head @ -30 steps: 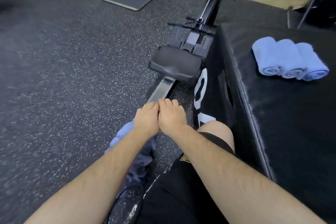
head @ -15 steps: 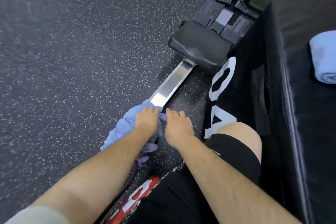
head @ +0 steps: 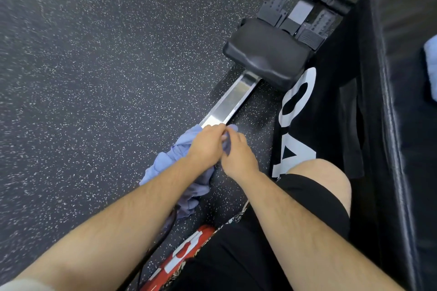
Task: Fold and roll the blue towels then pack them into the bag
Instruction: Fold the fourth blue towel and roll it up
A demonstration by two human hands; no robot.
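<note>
Blue towel [head: 162, 164] is now pinched by the right hand [head: 238, 156] too, close beside the gripping left hand [head: 208, 142].

One wide-angle head-worn camera faces forward and steeply down. It looks from close above at the left hand [head: 208, 143] and right hand [head: 240, 156] over the floor [head: 94, 78].

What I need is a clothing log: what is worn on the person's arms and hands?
Nothing on the left hand or right hand: no gloves, rings or watch show. The left forearm and right forearm are uncovered as far as seen. A pale sleeve edge shows at the left upper arm.
</note>
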